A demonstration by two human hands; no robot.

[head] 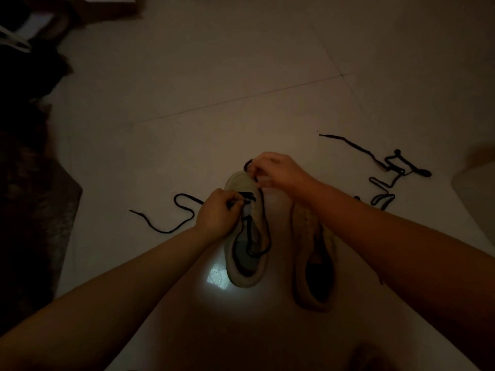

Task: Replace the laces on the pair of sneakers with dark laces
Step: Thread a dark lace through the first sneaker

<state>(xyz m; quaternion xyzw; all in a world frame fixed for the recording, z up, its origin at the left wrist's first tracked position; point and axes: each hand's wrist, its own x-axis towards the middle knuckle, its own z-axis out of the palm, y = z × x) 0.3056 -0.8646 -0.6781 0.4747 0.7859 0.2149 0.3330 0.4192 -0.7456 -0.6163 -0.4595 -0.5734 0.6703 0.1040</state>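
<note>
Your left hand (pixel 218 210) pinches the dark lace (pixel 184 210) at the left shoe's (pixel 245 236) eyelets, and your right hand (pixel 273 170) pinches the same lace just past that shoe's toe. The right shoe (pixel 313 263) sits beside it, apparently unlaced, and the spare lace (pixel 393 170) lies farther right. The light is dim, so you could skip an eyelet, or pull unevenly and leave one end short.

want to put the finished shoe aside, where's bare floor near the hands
Bare pale tiled floor lies beyond both hands, up to the grout line. Crowded: a loose dark lace tangles to the right, a dark lace tail trails to the left, and the second beige sneaker sits alongside.
</note>
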